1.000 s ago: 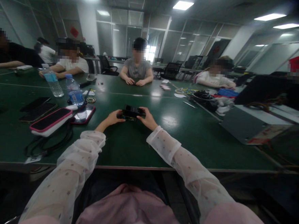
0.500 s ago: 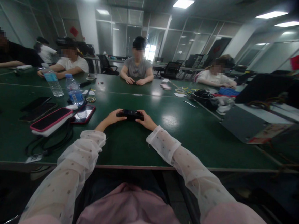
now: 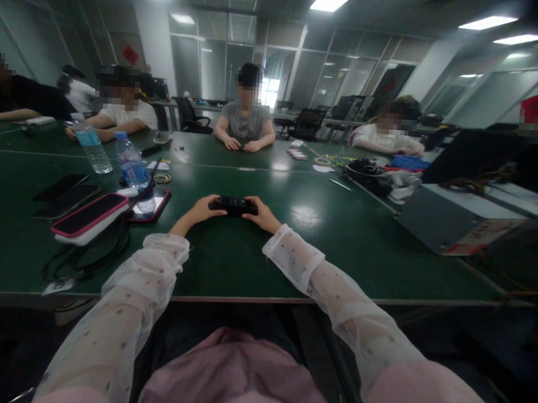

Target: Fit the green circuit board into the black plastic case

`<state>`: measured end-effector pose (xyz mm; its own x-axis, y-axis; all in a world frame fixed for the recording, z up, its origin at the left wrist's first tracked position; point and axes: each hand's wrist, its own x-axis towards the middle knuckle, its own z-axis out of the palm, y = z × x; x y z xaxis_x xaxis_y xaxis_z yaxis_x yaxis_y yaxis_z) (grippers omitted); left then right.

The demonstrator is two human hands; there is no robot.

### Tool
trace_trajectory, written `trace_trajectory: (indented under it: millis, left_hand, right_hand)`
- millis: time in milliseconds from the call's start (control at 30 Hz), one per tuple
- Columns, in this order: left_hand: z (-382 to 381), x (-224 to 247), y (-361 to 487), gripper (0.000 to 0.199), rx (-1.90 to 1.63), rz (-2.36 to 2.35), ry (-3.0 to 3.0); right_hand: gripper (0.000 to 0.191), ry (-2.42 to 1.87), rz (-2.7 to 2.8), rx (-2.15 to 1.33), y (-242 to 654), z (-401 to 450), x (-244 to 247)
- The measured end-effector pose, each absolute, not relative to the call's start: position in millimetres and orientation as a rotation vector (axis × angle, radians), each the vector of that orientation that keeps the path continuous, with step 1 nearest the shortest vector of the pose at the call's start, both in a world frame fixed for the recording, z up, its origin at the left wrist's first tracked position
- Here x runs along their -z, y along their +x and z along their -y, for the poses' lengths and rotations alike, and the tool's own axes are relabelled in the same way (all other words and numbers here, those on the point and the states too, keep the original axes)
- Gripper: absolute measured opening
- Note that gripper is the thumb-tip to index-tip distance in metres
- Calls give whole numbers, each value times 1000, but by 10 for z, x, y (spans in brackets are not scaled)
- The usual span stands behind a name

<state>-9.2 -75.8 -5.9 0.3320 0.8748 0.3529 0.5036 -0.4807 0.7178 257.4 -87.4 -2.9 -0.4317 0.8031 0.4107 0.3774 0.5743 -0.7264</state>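
Both of my hands hold a small black box-shaped device [image 3: 234, 206] just over the green table [image 3: 228, 260]. A dark screen-like face shows on its upper side, too dim to read. My left hand [image 3: 204, 209] grips its left end, thumb along the near edge and fingers round the far side. At the opposite end my right hand [image 3: 262, 213] holds it in much the same way. Left of my hands lies a red-rimmed phone [image 3: 160, 206] with a lit, reflecting screen.
Two water bottles [image 3: 133, 162], a pink-edged phone [image 3: 88, 214], dark phones [image 3: 69, 201] and black cables [image 3: 87, 268] occupy the left side. A grey metal case [image 3: 456, 217] stands at right, near a pen [image 3: 341, 185]. Several people sit around the table, one [image 3: 245, 123] directly opposite.
The view has shifted slightly, moving everything a little left. A hand at the far left edge has gone out of sight. My hands keep the same hold on the device.
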Motion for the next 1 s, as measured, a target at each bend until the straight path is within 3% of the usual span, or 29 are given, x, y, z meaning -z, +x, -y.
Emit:
trace_trajectory:
  millis: [367,633,1000]
  left_hand:
    - [741,104,-101,65,-912,-1396,2231]
    - [717,110,-127,75,-835,-1407,2273]
    - [723,116,-120,70,-870,-1372,2238]
  right_hand:
    - [56,-933,2014,-691,2590,844,70]
    - [58,-893,1901,-872,2628,765,109]
    - [60,-894,1851,-911,2646,744,144]
